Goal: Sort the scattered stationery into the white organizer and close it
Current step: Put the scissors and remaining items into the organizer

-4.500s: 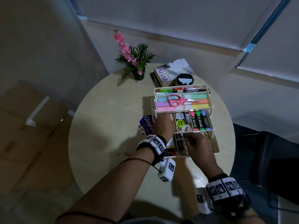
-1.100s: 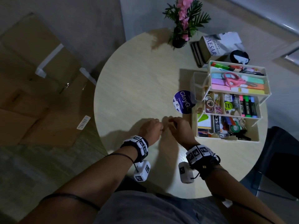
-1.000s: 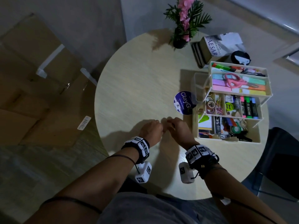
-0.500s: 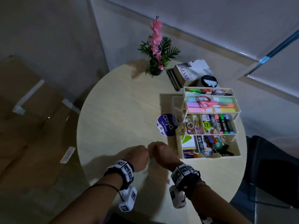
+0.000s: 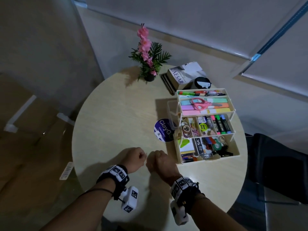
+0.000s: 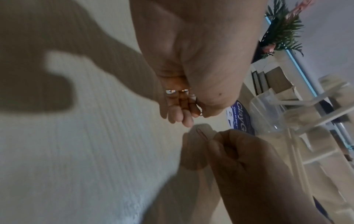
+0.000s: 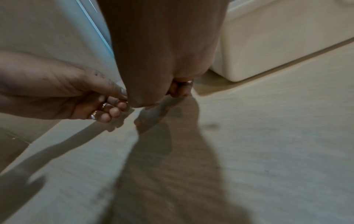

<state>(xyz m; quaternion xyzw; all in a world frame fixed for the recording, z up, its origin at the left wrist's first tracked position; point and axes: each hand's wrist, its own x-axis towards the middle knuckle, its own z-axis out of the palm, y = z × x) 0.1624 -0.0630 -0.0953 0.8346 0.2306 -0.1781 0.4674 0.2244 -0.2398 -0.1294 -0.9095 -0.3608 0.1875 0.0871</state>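
The white organizer (image 5: 211, 160) stands open at the table's right, its three stepped tiers filled with pens, sticky notes, pink scissors (image 5: 200, 105), highlighters, tape rolls and clips. My two hands hover close together over the bare front of the table, left of the organizer. My left hand (image 5: 141, 155) is curled, its thumb and forefinger pinching a small dark wire piece (image 6: 199, 114) that looks like a paper clip. My right hand (image 5: 152, 158) is curled too and pinches a paper clip (image 6: 202, 134), whose end sticks out toward the left hand.
A round purple ClayGo label (image 5: 164, 130) lies against the organizer's left side. At the back stand a potted pink flower (image 5: 149, 64), a stack of books (image 5: 183, 75) and a black round lid (image 5: 202, 82). A dark chair (image 5: 275, 164) is at the right, cardboard boxes (image 5: 25, 139) on the floor at the left.
Both hands left the organizer's lower tray and came together over the front of the table. In the last second they stay knuckle to knuckle while the head view tilts up.
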